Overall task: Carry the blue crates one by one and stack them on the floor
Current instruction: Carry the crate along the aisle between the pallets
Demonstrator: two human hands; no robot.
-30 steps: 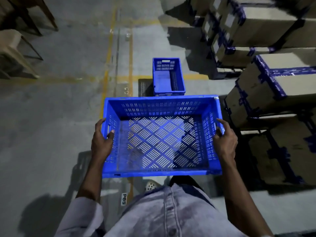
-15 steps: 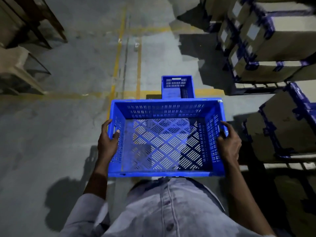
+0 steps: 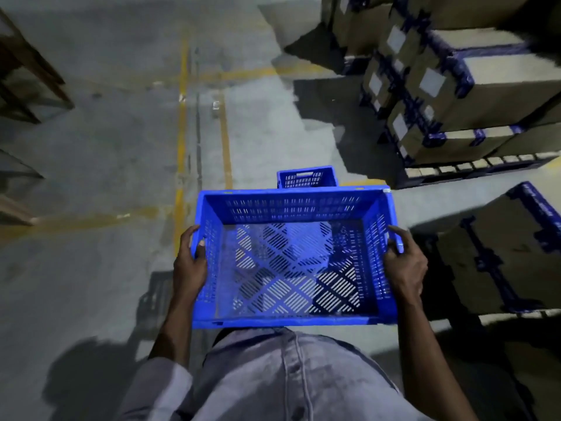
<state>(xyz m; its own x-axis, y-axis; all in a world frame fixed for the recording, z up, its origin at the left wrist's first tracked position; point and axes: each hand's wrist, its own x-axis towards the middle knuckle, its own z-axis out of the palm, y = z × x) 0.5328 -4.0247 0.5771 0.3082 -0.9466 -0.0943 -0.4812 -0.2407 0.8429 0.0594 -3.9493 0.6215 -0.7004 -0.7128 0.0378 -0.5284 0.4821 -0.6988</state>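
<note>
I carry an empty blue slotted crate (image 3: 291, 205) level in front of my waist. My left hand (image 3: 189, 262) grips its left rim, thumb inside the wall. My right hand (image 3: 403, 262) grips the right rim the same way. A second blue crate (image 3: 306, 177) stands on the concrete floor just ahead; only its far end shows above the carried crate's far rim, the rest is hidden.
Stacked cardboard boxes with blue tape (image 3: 473, 95) on pallets line the right side, and another box (image 3: 498, 250) sits close to my right arm. Yellow floor lines (image 3: 182, 123) run ahead. Dark wooden furniture legs (image 3: 27, 71) stand at far left.
I have walked forward with the crate in both hands. The floor crate is nearer and now mostly hidden behind the carried crate's far rim. The boxes have slid toward me.
</note>
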